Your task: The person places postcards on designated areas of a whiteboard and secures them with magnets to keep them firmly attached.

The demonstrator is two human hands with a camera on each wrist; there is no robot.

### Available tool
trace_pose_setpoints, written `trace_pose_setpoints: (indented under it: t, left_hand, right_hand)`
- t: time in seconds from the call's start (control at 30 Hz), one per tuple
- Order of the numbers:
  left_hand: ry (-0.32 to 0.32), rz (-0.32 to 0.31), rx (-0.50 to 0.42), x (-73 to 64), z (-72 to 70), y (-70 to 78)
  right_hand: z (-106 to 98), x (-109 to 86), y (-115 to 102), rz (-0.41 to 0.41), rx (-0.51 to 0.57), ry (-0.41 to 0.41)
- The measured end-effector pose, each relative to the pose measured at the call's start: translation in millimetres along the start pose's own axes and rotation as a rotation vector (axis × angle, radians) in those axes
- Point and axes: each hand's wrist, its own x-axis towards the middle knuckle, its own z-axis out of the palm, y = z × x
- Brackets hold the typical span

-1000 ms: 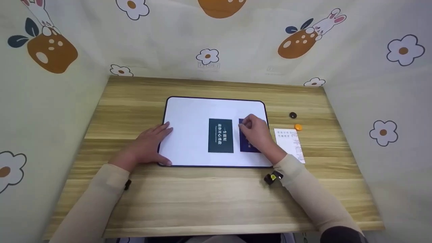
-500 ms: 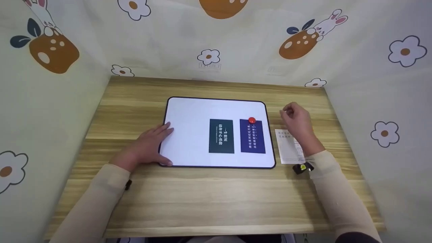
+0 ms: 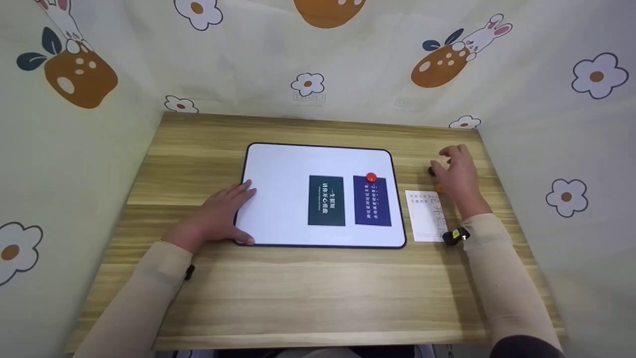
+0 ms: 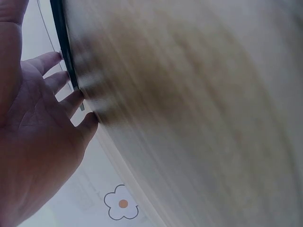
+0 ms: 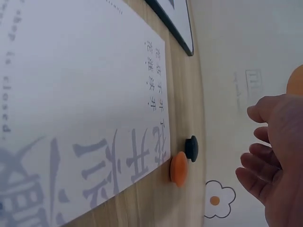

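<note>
My left hand [image 3: 211,214] rests on the left edge of a dark-framed whiteboard [image 3: 273,169], fingers spread over the rim. A dark green card [image 3: 326,214] and a blue card [image 3: 372,211], both with white writing, lie on the board. On the blue card's top edge sits a round red magnet [image 3: 371,177]. My right hand [image 3: 461,176] hovers right of the board with loosely bent fingers and nothing between them. Close by it are a black magnet [image 5: 191,148] and an orange magnet [image 5: 178,169], both partly covered by the hand in the head view.
A white card [image 3: 422,219] with grey characters lies on the wooden table [image 3: 298,293], between the board and my right wrist. Patterned curtain walls [image 3: 238,64] enclose the table's back and sides.
My right hand has left the blue card, where the red magnet now shows, and moved right to the black and orange magnets; its fingers have spread. My left hand stays put.
</note>
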Motion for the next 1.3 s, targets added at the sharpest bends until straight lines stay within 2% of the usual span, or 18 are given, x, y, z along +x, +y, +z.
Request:
trace_pose_setpoints:
  t: [0.43, 0.93, 1.3]
  left_hand:
    - [0.004, -0.007, -0.010, -1.5, 0.2, 0.8]
    - [0.006, 0.009, -0.004, -3.7, -2.3, 2.6]
    - [0.002, -0.002, -0.002, -1.2, -1.9, 3.4]
  right_hand:
    - [6.2, 13.9, 11.7, -0.011, -0.224, -0.213]
    - [9.6, 17.9, 16.0, 0.018, -0.235, -0.293]
    - [11.3, 16.5, 16.6, 0.054, -0.294, -0.353]
